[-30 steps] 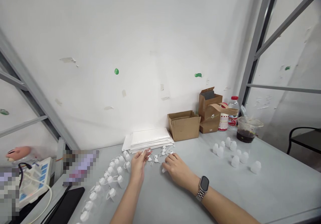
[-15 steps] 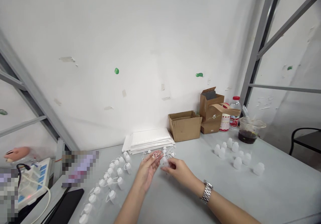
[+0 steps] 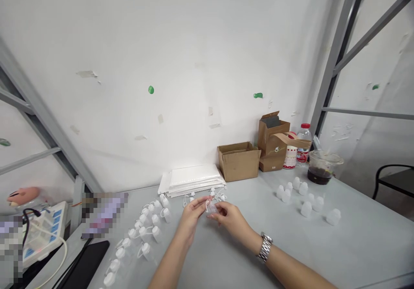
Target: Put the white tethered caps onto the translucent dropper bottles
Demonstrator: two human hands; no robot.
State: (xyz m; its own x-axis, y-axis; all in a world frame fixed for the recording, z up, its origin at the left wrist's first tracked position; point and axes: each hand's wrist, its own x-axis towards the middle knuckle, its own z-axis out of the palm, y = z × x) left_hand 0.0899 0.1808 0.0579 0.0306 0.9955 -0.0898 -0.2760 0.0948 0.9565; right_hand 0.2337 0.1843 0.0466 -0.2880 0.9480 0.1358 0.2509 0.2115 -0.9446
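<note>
My left hand (image 3: 191, 217) and my right hand (image 3: 230, 218) meet just above the grey table (image 3: 323, 254), both pinching one small clear plastic bottle (image 3: 211, 208) between their fingertips. Right behind them lie a few small white cap pieces (image 3: 217, 195). To the left, several small white bottles with looped caps (image 3: 145, 228) lie in rows. My right wrist wears a metal watch (image 3: 265, 246).
A stack of white bags (image 3: 194, 178) lies against the wall, with an open cardboard box (image 3: 239, 161) and a taller brown box (image 3: 272, 139) beside it. Several white bottles (image 3: 305, 202) stand at right near a cup of dark drink (image 3: 321, 167). A black phone (image 3: 89, 261) lies at left.
Both hands left the table top, rose slightly and came together; they now pinch the small clear bottle between them. The right wrist turned, showing the watch band.
</note>
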